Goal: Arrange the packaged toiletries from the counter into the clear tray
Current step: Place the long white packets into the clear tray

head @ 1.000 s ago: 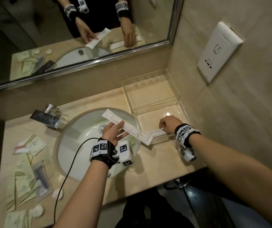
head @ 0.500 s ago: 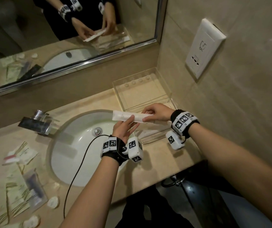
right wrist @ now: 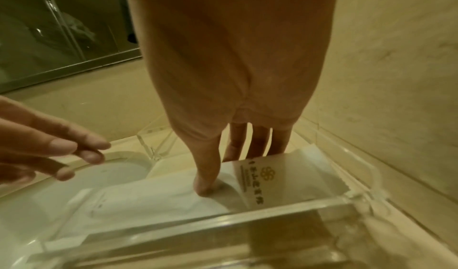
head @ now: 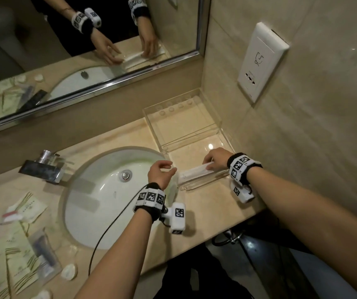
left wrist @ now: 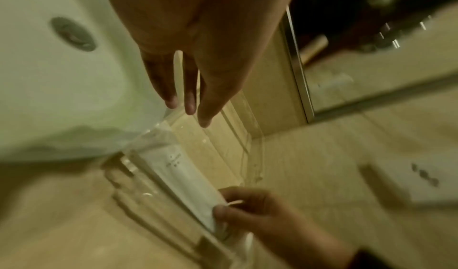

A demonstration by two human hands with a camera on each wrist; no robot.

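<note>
A clear tray (head: 225, 134) stands on the counter in the right corner against the wall. A long white packet (head: 194, 172) lies along its front compartment, also seen in the wrist views (left wrist: 183, 181) (right wrist: 153, 195). My right hand (head: 216, 158) pinches the packet's right end, thumb pressed on top (right wrist: 223, 167) (left wrist: 238, 212). A second white packet with gold print (right wrist: 260, 179) leans against those fingers. My left hand (head: 162, 171) hovers over the sink's right rim, just left of the tray, with relaxed fingers (left wrist: 190, 104) holding nothing.
A white sink basin (head: 108, 201) fills the middle, with a chrome faucet (head: 43, 167) at its back left. Several packaged toiletries (head: 24, 255) and round white pads (head: 69, 271) lie on the left counter. A wall socket (head: 261, 61) sits above the tray; a mirror (head: 65, 50) spans the back.
Both hands held the long packet above the tray's left edge. Now my right hand has lowered it into the front compartment, and my left hand has let go and drawn back.
</note>
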